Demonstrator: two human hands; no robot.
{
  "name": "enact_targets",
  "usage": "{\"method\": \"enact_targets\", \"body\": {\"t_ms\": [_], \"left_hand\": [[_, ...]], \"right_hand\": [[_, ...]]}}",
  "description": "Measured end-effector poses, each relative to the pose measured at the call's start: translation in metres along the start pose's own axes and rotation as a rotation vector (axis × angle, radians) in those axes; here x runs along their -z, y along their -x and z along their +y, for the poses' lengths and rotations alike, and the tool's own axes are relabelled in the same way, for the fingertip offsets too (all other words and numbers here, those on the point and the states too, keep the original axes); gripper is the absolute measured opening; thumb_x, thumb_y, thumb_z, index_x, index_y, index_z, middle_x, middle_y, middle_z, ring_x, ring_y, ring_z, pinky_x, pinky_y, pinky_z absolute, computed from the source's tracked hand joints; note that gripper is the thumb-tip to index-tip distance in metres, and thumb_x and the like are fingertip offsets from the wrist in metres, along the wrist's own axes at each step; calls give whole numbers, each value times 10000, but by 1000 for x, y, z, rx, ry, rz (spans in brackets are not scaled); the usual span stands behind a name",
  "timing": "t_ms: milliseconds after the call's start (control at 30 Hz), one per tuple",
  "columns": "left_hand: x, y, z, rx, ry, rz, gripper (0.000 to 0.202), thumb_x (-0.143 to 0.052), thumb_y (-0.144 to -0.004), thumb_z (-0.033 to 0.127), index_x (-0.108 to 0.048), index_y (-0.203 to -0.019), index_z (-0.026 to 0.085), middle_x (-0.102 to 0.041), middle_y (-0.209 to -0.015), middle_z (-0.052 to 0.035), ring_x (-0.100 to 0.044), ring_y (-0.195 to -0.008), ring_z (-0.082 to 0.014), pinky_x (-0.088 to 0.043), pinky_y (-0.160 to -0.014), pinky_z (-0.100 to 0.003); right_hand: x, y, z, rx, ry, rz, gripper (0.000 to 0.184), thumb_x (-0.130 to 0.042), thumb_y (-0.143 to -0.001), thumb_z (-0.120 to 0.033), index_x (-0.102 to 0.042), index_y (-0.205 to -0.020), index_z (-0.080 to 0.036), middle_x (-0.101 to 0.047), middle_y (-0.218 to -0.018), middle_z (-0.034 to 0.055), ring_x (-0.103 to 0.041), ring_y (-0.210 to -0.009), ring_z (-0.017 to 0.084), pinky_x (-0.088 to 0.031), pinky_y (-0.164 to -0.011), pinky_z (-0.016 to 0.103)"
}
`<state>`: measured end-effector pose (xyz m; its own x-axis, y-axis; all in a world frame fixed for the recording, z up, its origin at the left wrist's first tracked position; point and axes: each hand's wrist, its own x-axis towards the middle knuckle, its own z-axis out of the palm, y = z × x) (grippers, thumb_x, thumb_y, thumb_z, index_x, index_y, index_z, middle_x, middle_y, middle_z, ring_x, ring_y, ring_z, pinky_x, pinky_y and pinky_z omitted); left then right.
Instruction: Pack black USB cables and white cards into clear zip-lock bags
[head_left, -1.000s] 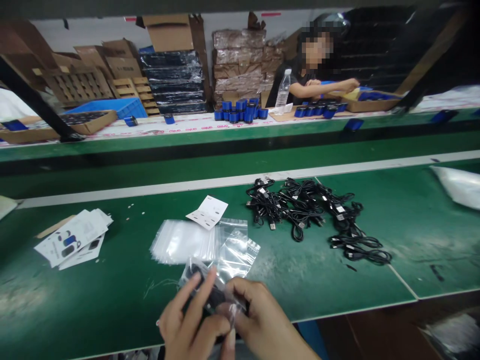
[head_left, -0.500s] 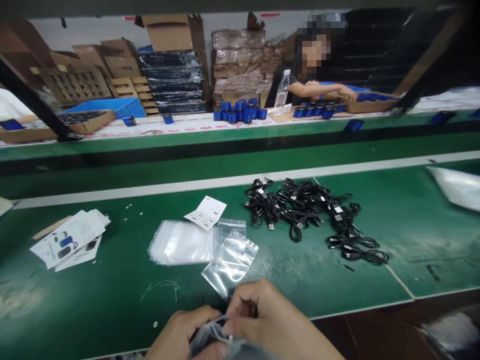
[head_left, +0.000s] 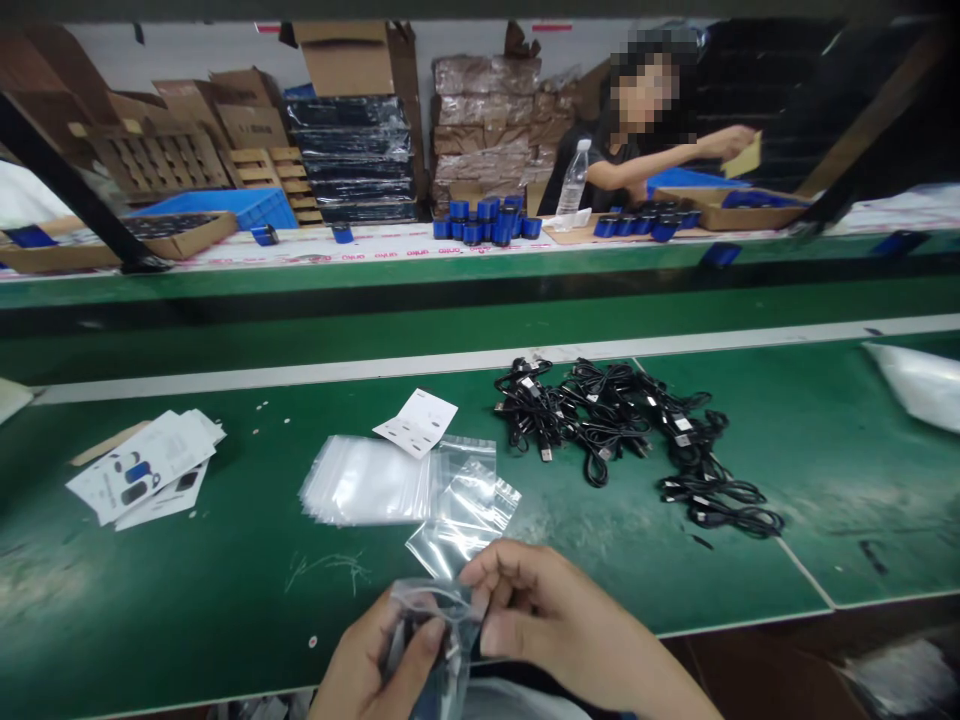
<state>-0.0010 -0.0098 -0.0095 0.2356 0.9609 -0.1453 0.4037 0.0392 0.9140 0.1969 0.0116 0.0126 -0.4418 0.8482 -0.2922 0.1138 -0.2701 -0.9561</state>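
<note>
Close to the table's front edge, my left hand is closed around a clear zip bag. Something dark shows through the plastic, too covered to name. My right hand pinches the bag's upper right edge between thumb and fingers. Just beyond my hands lie loose clear zip bags beside a fanned stack of the same bags. A folded printed leaflet rests on top of the stack. To the right is a heap of coiled black USB cables.
Printed leaflets are piled at the left of the green table. A white plastic package lies at the far right. Across a raised shelf stand blue cylinders, a bottle and cartons; a co-worker sits behind.
The zip bag has come up into fuller view, and my right hand has shifted to its upper edge. The co-worker's arm has lifted, now with a yellowish piece in the hand.
</note>
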Motion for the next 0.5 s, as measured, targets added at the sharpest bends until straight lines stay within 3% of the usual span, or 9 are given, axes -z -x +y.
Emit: {"method": "enact_targets", "body": {"t_ms": [100,200,367,500], "left_hand": [[-1,-1,-2,14,145,29,192,-626,-808,372,-677,-972,284,-753,-925,4,-694,-853,-181,-534,-775,-247],[-6,-1,-1,118,326,-8,334,-748,-693,400,-691,-982,243,-764,-909,-19,-700,-872,-215,-539,-772,-268],[-7,-4,5,240,378,36,264,-751,-690,448,-696,-734,193,-704,-689,-1,-647,-691,-167,-501,-681,-235],[-4,-4,9,237,405,-57,359,-747,-689,487,-699,-901,201,-692,-810,-21,-637,-808,-204,-492,-738,-264]], "right_hand": [[-10,-1,5,25,32,64,107,-692,-748,-217,-608,-710,-163,-531,-676,-30,-486,-625,115,-358,-569,219],[-19,-4,12,68,-114,99,250,-629,-808,-298,-518,-626,-169,-423,-608,-51,-375,-554,97,-287,-518,224],[-24,-5,18,112,-205,131,326,-627,-834,-405,-515,-638,-170,-396,-595,-53,-338,-554,101,-259,-518,233],[-25,-3,17,152,-122,203,233,-598,-856,-368,-572,-735,-170,-451,-637,-37,-404,-591,118,-312,-552,234]]}}
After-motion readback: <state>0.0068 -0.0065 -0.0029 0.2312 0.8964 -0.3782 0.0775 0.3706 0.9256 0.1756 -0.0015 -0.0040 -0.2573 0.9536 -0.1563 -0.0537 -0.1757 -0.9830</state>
